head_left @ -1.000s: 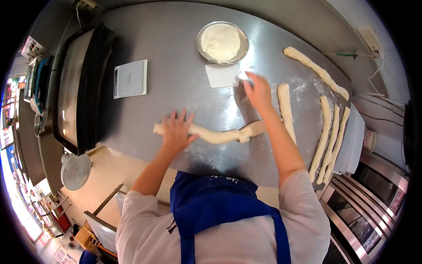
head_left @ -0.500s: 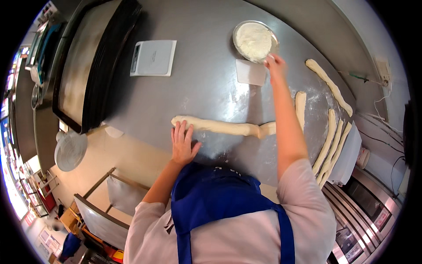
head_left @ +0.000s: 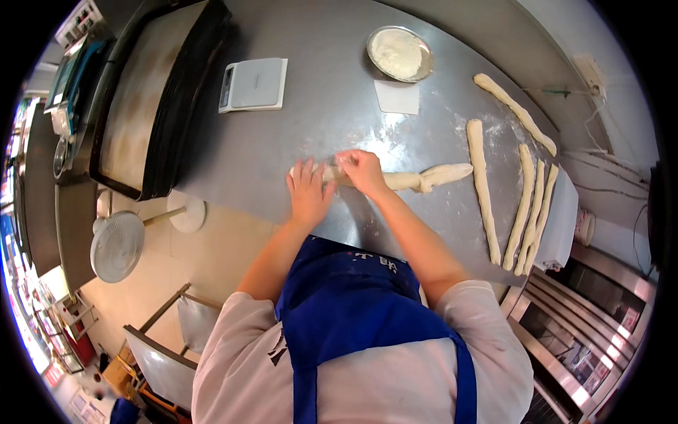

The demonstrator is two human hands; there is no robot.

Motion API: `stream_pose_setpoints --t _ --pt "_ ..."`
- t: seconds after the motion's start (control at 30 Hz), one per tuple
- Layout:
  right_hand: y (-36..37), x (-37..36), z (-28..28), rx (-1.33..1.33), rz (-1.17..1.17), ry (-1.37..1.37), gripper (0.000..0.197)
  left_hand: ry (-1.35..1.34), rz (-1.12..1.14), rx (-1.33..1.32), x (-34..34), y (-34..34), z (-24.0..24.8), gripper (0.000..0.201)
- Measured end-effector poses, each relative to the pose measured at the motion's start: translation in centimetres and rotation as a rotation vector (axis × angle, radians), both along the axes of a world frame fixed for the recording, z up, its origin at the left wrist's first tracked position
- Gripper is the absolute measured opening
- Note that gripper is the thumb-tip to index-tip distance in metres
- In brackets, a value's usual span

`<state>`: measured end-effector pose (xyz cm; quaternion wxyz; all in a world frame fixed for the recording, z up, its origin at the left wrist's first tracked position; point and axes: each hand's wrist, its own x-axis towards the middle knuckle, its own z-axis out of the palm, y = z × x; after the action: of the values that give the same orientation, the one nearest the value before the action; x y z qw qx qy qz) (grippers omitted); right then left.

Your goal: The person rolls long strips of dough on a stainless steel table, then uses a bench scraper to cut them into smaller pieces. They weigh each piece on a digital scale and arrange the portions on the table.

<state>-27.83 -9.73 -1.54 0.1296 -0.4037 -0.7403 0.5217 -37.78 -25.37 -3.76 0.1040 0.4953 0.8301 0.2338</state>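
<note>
A long rope of pale dough (head_left: pixel 404 181) lies crosswise on the steel table in front of me, with a pinched fold towards its right end. My left hand (head_left: pixel 308 192) rests on the left end of that rope, fingers stretched out flat over it. Just right of it, my right hand (head_left: pixel 360 172) hovers over or touches the dough, its fingers curled together; whatever they hold is hidden. A metal bowl of white flour (head_left: pixel 397 54) stands at the far side, and a flat white dough scraper (head_left: pixel 397 97) lies just in front of it.
Several other dough ropes (head_left: pixel 483 191) lie at the right of the floured steel table (head_left: pixel 332 92). A white kitchen scale (head_left: pixel 256 85) sits far left, beside stacked dark baking trays (head_left: pixel 141 99). A white fan (head_left: pixel 117 246) stands on the floor at the left.
My right hand has come back from the flour bowl to the dough rope, beside my left hand. My left hand still lies on the rope's left end.
</note>
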Motion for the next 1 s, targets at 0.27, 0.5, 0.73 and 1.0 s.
stream_pose_setpoints --t 0.27,0.5,0.73,1.0 --pt "2.4 13.5 -0.1 0.893 0.009 -0.217 0.020 0.099 -0.522 -0.117 3.3 0.6 1.8 0.073" --pt "2.8 7.2 -2.3 0.804 0.125 -0.285 0.041 0.092 -0.318 -0.245 -1.5 10.1 -2.1 0.068" --pt "-4.5 19.4 -4.1 0.780 0.444 -0.355 0.066 0.276 -0.389 -0.133 0.0 -5.7 -0.5 0.072" --pt "10.2 7.3 -2.0 0.845 0.161 -0.480 0.071 0.194 0.040 -0.325 -2.1 7.0 1.1 0.064"
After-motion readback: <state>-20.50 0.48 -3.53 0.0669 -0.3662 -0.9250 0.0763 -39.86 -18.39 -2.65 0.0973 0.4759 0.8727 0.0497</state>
